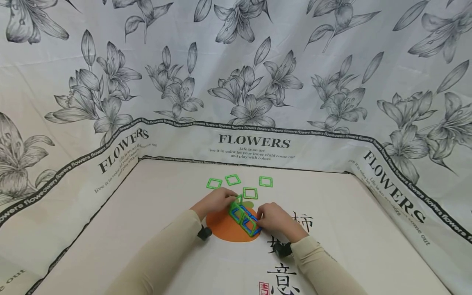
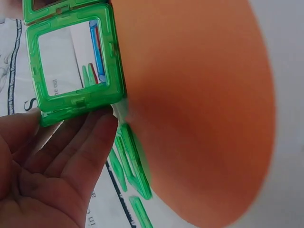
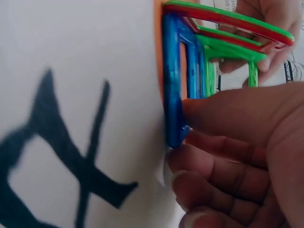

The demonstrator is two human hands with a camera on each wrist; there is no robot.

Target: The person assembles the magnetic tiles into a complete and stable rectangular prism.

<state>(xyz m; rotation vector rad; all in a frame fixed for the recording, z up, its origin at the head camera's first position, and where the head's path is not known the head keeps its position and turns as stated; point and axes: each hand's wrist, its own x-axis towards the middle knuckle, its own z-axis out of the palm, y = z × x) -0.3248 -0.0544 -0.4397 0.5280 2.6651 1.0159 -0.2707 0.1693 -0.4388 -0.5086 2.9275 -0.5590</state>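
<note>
Head view: floral sheet hung round, pale table in front of me. On the table, an orange print; over its right part sits the build, between the two hands. Looks part-done, I'd say. Base seems down: blue frames lie flat against the cloth in the right wrist view. Green squares stand up off it, two side by side in the left wrist view; one raised piece shows red along its edge from the right.

Left hand: thumb and fingers pinched on a green piece at the far end. Right hand: thumb and finger clamped on a blue frame at the near end. Probably lining up or steadying; can't tell if every edge is joined.

Left over: four loose squares, green, on the table beyond the build, none touched. My guess, those are the remaining parts, so several joins to go.
</note>
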